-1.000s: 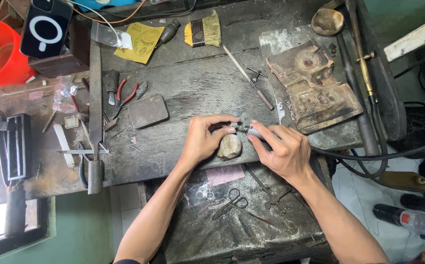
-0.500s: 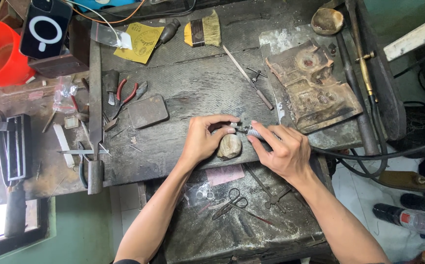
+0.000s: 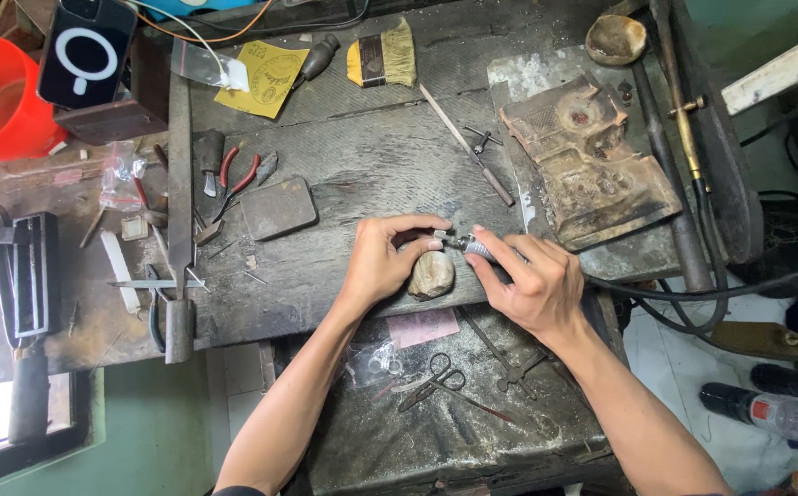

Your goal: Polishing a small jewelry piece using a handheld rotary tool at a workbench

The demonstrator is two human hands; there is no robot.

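we see almost nothing changed from a second ago; our left hand keeps its fingers closed on a small piece, too small to name, just above the rounded wooden peg; our right hand stays clamped on the rotary handpiece, tip at the peg; the grinding looks steady and ongoing on the worktop.

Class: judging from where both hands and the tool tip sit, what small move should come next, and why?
Probably ease the rotary handpiece in the right hand slightly toward the left hand: its tip already points at those fingertips above the rounded wooden peg, though what they pinch is too small to tell.
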